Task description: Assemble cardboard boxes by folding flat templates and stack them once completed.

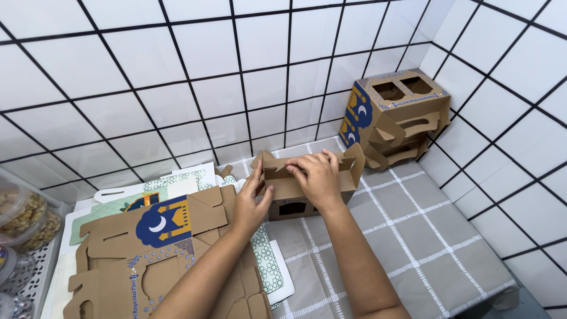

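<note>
A half-folded brown cardboard box [348, 171] stands on the table in the middle of the head view, its flaps up at both ends. My left hand [251, 204] grips its near left side, thumb on the left flap. My right hand [316, 177] lies over the box's top, fingers pressing a flap inward. Flat unfolded box blanks [153, 236], brown with a blue and yellow crescent print, lie stacked to the left under my left forearm.
Folded boxes [396, 115] of the same kind are stacked in the far right corner against the tiled wall. Clear jars of nuts [23, 218] stand at the far left on a white rack. The grey checked tablecloth [425, 236] covers the table to its right edge.
</note>
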